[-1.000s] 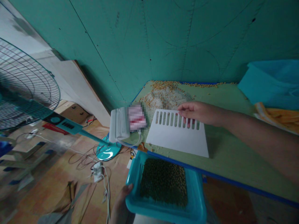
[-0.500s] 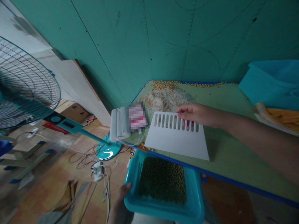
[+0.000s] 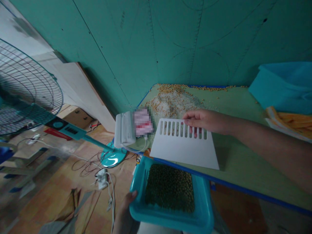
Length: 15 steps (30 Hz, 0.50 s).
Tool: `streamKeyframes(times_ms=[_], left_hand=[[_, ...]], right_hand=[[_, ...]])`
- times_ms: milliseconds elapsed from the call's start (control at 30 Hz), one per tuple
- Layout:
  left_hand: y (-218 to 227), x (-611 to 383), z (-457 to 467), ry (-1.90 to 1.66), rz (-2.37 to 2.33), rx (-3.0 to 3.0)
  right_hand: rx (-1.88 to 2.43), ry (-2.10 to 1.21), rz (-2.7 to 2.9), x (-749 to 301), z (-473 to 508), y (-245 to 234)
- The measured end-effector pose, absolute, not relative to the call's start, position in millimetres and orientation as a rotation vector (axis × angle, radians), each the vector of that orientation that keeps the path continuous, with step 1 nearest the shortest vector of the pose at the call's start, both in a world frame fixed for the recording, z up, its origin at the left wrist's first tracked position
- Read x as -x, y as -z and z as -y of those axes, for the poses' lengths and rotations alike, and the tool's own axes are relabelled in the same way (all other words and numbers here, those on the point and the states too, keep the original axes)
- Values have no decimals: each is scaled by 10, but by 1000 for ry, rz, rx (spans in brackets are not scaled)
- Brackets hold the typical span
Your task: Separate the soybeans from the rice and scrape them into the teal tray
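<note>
My right hand [image 3: 203, 121] grips the slotted top edge of a white plastic scraper [image 3: 185, 149], whose lower edge rests near the front edge of the green table [image 3: 241, 162]. Behind the scraper lies a pile of white grains mixed with yellow beans [image 3: 172, 100]. My left hand [image 3: 125, 209] holds the left rim of a teal tray [image 3: 138, 185] just below the table's edge. The tray is filled with dark green beans [image 3: 170, 188].
A white device [image 3: 124, 129] with a cable sits at the table's left corner. A blue bag [image 3: 282, 86] and yellow items [image 3: 292, 123] lie at the right. A standing fan [image 3: 26, 94], cables and a power strip [image 3: 102, 177] are on the floor to the left.
The scraper has slid a little toward the table's front edge with my right hand. The tray has shifted slightly.
</note>
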<state>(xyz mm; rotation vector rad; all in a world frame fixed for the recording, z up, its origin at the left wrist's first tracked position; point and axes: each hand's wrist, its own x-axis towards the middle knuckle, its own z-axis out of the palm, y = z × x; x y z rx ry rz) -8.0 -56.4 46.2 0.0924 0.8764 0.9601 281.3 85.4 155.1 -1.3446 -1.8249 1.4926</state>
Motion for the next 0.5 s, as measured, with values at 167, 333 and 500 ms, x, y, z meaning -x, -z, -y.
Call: streamKeyframes(times_ms=[167,333,500], left_hand=[[-434,91,571,-977,-904,-94],[-412,87,579,-996,-908,-88],[-454,41,560,-985,-959,-80]], right_hand=[[1328,-1484,1813,-2833,-849,-1564],[1356,-1414,1790,-2889,-885,-1575],[1367,-1442,1794,-2886,-889,-1553]])
